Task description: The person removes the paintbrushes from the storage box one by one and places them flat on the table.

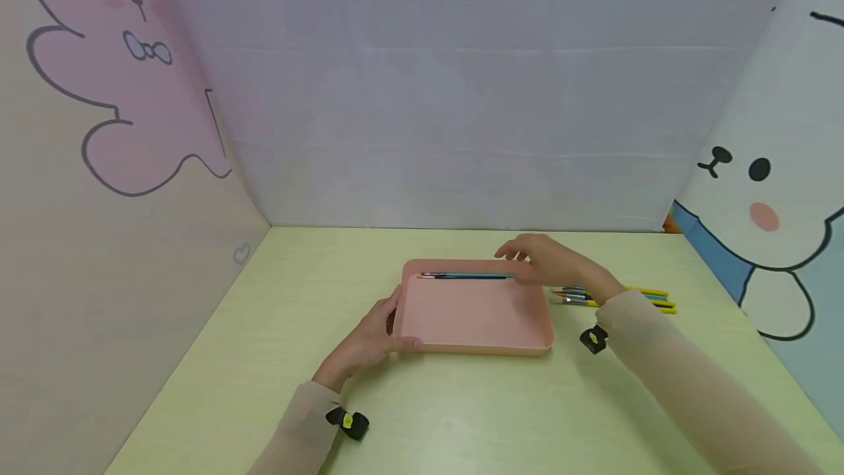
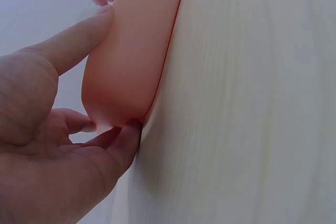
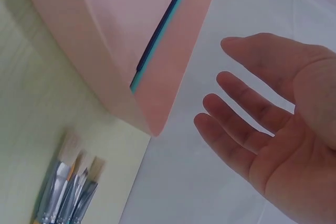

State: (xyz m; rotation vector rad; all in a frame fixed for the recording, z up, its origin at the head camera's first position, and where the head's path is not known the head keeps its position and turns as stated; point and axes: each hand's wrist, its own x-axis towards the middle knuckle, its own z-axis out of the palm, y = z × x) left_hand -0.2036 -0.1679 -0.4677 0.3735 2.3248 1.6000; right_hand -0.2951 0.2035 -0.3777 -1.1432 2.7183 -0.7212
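A shallow pink tray (image 1: 475,314) sits on the table. My left hand (image 1: 373,332) grips its front left corner, thumb on the front wall and fingers at the left side; the left wrist view shows fingertips at the tray's lower edge (image 2: 131,51). Two thin paintbrushes, one dark blue (image 3: 157,35) and one teal (image 3: 152,51), lie side by side along the tray's back wall. Over the back right corner hovers my right hand (image 1: 543,259), fingers relaxed and apart, holding nothing. In the head view it hides the right ends of those brushes.
Several more paintbrushes (image 1: 659,306), some with yellow handles, lie bunched on the table just right of the tray, partly behind my right wrist. Their bristles (image 3: 68,148) point towards the tray. A pale wall (image 1: 461,130) rises at the table's back edge, with printed side panels.
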